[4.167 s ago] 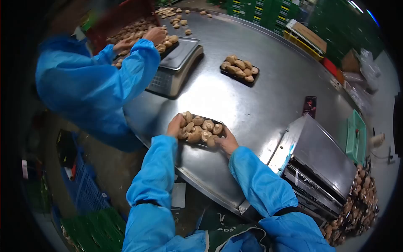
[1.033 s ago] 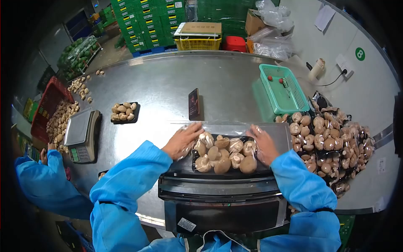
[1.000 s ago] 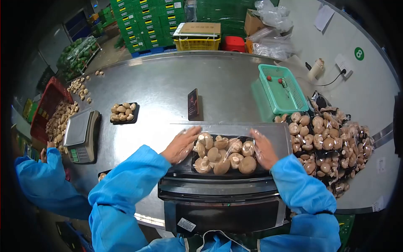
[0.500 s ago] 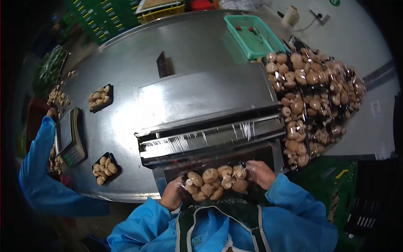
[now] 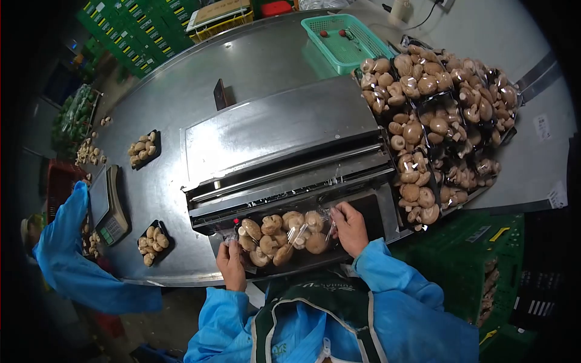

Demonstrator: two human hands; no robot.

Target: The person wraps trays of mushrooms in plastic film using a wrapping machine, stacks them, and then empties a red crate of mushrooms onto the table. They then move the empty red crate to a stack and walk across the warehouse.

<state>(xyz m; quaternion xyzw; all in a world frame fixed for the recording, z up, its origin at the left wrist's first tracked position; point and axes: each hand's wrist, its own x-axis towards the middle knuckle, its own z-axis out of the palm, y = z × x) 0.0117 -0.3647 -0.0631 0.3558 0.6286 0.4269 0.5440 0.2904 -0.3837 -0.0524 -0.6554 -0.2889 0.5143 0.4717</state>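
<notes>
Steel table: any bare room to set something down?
Bare: between the dark slab and the mint basket, out to the table's far edge; and between the two small trays and the machine. Crowded: right of the machine, under piled mushroom packs, and at its front, where the left hand and right hand hold a tray.

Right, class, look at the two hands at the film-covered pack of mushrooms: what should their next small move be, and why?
Probably to fold the ends of the clear film down and under the pack of mushrooms. The film lies over the top, and the left hand and right hand seem to pinch it at opposite ends, so both look well placed.
</notes>
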